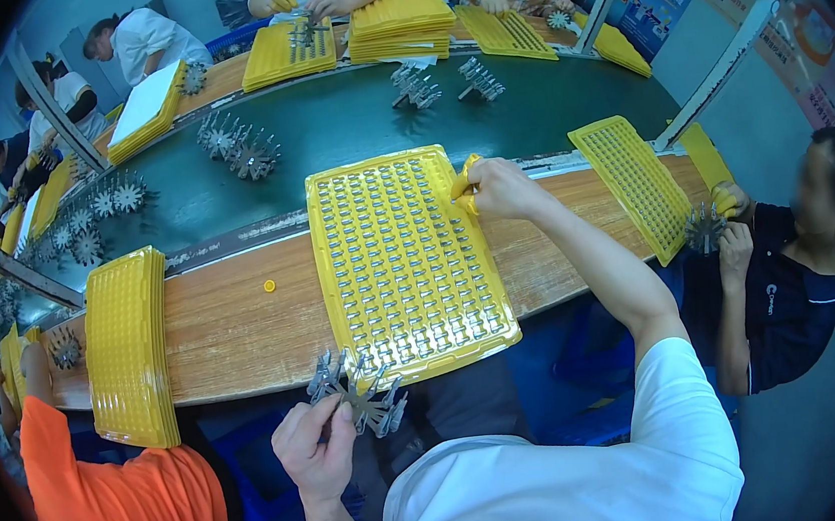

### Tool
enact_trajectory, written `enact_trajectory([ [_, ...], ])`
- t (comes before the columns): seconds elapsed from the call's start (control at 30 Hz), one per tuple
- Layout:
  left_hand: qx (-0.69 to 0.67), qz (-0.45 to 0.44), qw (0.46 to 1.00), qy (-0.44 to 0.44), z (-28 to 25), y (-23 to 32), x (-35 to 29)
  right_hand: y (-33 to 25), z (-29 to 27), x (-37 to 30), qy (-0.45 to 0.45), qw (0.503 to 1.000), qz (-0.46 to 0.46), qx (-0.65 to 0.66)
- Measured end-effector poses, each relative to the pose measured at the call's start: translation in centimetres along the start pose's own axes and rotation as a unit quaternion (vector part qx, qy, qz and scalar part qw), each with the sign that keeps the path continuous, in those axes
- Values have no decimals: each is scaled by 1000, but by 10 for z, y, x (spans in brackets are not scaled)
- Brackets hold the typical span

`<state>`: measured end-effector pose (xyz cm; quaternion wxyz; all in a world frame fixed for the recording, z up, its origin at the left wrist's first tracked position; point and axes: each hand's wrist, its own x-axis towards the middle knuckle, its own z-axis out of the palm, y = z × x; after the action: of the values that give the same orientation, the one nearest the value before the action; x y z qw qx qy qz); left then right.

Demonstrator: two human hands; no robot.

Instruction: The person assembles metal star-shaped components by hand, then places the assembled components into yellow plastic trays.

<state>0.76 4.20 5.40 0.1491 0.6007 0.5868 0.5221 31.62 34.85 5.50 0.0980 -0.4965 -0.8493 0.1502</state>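
Note:
My left hand (317,449) pinches a spiky metal wheel (363,403) with many spokes, held near the front left corner of a yellow tray (506,317). Rows of small metal pins (408,261) fill most of that tray. Over the tray's far right edge is my right hand (501,190), with yellow covers on the fingertips. Its fingers are curled together at the tray, and whatever they may hold is too small to make out.
A stack of yellow trays (129,348) stands to my left, near a small yellow ring (269,286). Beyond the wooden ledge, a green conveyor belt (323,119) carries several metal wheels (241,147). Co-workers sit on both sides and opposite; another filled tray (631,185) lies right.

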Motion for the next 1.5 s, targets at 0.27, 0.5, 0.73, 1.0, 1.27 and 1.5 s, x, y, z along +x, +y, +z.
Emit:
enact_trajectory([
  [0.27, -2, 2, 1000, 5, -6, -4, -3, 15, 39, 21, -76, 994, 61, -53],
  [0.5, -14, -4, 999, 34, -6, -1, -2, 24, 35, 24, -84, 996, 9, -30],
  [0.73, 13, 35, 999, 15, -7, 14, 6, -150, 16, -53, -53, 915, -196, 348],
  [1.0, -16, 32, 998, 52, -10, 19, -3, -210, 24, -75, -106, 865, -270, 410],
  [1.27, 39, 20, 999, -27, -31, 25, 11, -219, 16, -75, -97, 853, -369, 357],
  [1.5, 136, 95, 984, -63, -20, 29, 17, -214, -4, -79, -30, 873, -481, 77],
])
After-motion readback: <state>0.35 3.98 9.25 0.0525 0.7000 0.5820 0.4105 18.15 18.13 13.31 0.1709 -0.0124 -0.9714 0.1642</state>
